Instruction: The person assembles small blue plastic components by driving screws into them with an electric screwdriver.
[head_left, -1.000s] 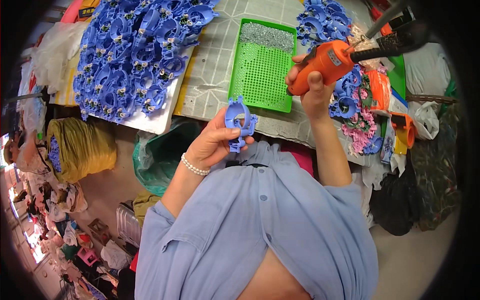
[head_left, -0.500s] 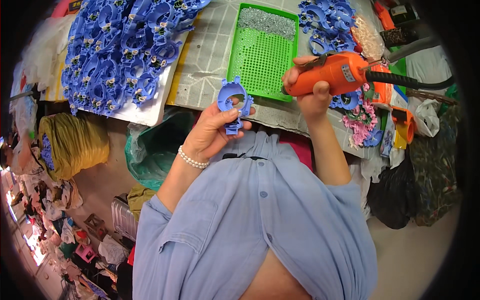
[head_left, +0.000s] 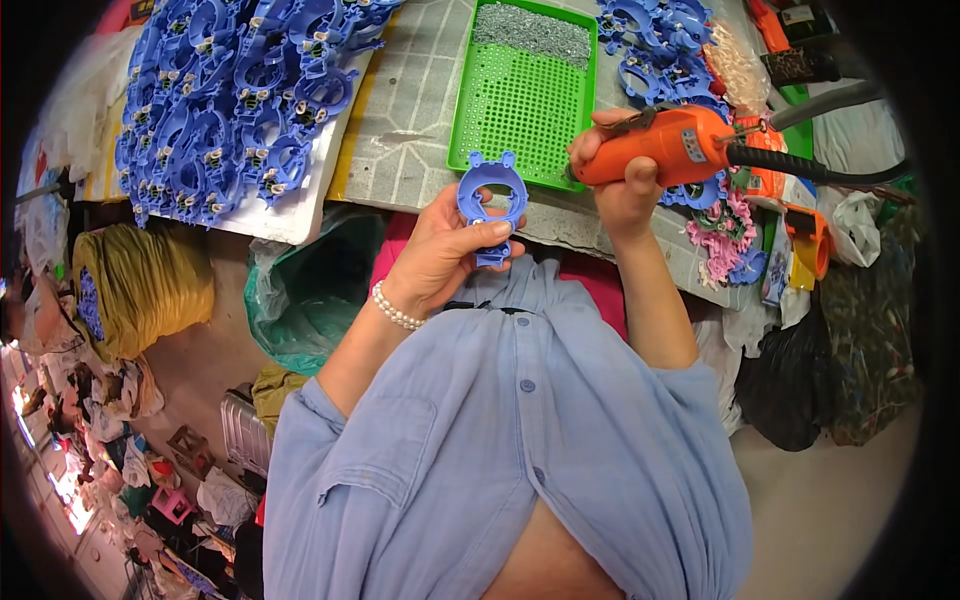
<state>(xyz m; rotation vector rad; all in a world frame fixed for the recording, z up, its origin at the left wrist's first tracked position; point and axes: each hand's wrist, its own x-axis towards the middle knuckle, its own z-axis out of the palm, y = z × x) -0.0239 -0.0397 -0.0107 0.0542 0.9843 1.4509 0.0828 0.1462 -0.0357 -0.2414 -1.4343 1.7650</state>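
My left hand (head_left: pixel 446 250) pinches a blue plastic ring-shaped part (head_left: pixel 492 176) by its lower end, thumb on top, with the round opening facing up. It is held just off the table's front edge, below a green perforated tray (head_left: pixel 515 120) that has a heap of small silvery screws (head_left: pixel 530 33) at its far end. My right hand (head_left: pixel 622 175) is wrapped round an orange electric screwdriver (head_left: pixel 655 148), which lies nearly level with its tip pointing left. The tip is over the tray's near right corner, apart from the blue part.
Many similar blue parts (head_left: pixel 230 110) cover a white board at the left; more (head_left: pixel 660 50) lie at the back right. Pink parts (head_left: pixel 722 240) sit by the right edge. A black cable (head_left: pixel 810 165) runs off right. A green bag-lined container (head_left: pixel 300 300) stands below the table.
My left hand has moved slightly right, and the blue part has turned so its ring faces up more squarely. The right hand with the screwdriver has hardly moved.
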